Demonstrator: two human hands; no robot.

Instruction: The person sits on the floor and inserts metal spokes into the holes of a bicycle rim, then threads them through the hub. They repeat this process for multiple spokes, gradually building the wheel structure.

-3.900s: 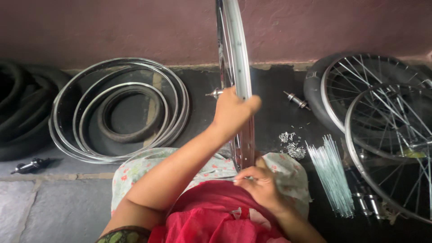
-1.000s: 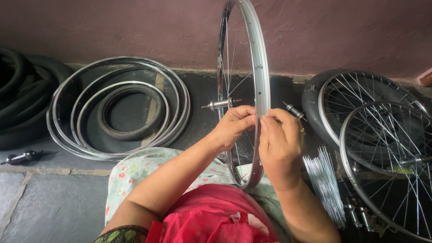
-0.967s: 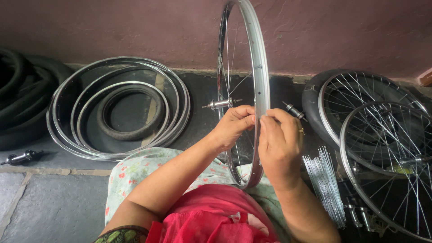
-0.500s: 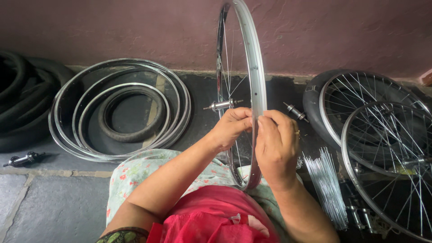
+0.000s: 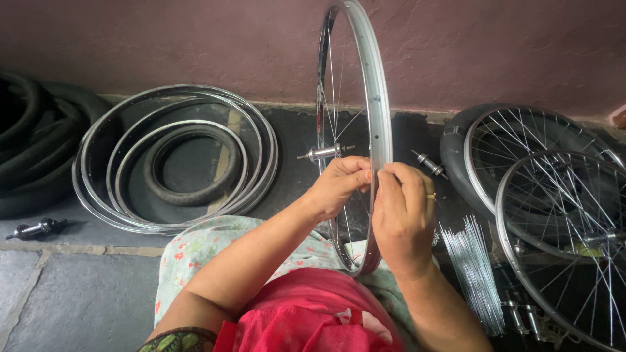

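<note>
A silver bicycle wheel rim (image 5: 375, 91) stands upright in front of me, its lower edge resting on my lap. Thin spokes run to a hub (image 5: 321, 154) at its centre. My left hand (image 5: 339, 186) pinches at the rim from the left side, fingertips against the metal. My right hand (image 5: 403, 215), wearing a ring, grips the same spot from the right; both hands meet at the rim. What lies between the fingertips is too small to tell.
Several bare rims (image 5: 173, 160) and a tyre (image 5: 192, 163) lie on the floor at left, black tyres (image 5: 29, 150) beyond. A loose hub (image 5: 36, 229) lies far left. Spoked wheels (image 5: 561, 215) and a bundle of spokes (image 5: 476, 274) lie at right.
Earlier my left hand held the rim alone while my right hand was down at my lap. Both hands have since come together on the rim and stayed there.
</note>
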